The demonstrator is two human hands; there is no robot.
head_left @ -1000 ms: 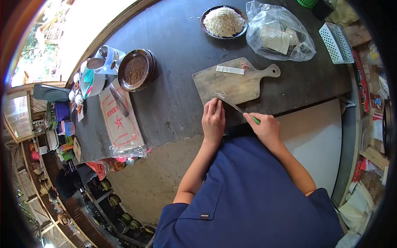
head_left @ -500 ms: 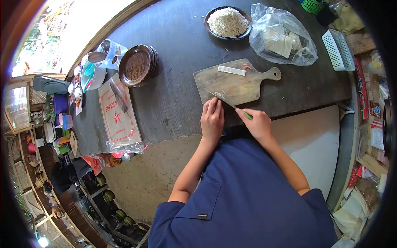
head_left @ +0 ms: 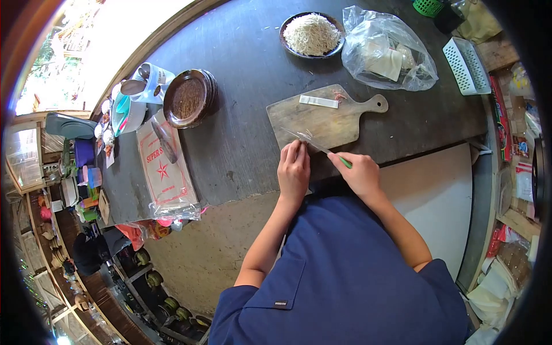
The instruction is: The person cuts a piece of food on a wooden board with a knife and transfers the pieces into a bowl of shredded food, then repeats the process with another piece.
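My right hand point(head_left: 357, 175) grips a knife point(head_left: 317, 146) by its green handle, with the blade slanting over the near edge of the wooden cutting board point(head_left: 336, 127). Close against the blade, the fingers of my left hand point(head_left: 294, 167) are curled and pressed together at the board's edge. Whatever lies under those fingertips is hidden. Thin white shreds point(head_left: 305, 134) are scattered beside the blade. Farther up the board lies a flat white strip point(head_left: 318, 102), near some small reddish bits point(head_left: 339, 96).
Behind the board stand a dark plate point(head_left: 286, 48) heaped with white shreds point(head_left: 312, 34) and a clear plastic bag point(head_left: 391, 54) with packets inside. To the left are stacked brown plates point(head_left: 187, 100), a second knife point(head_left: 165, 141) on a printed paper pack point(head_left: 167, 172), and utensil containers point(head_left: 152, 80). A white basket point(head_left: 467, 66) sits right.
The view has shifted slightly. Both hands stay at the board's near edge with the knife in almost the same position.
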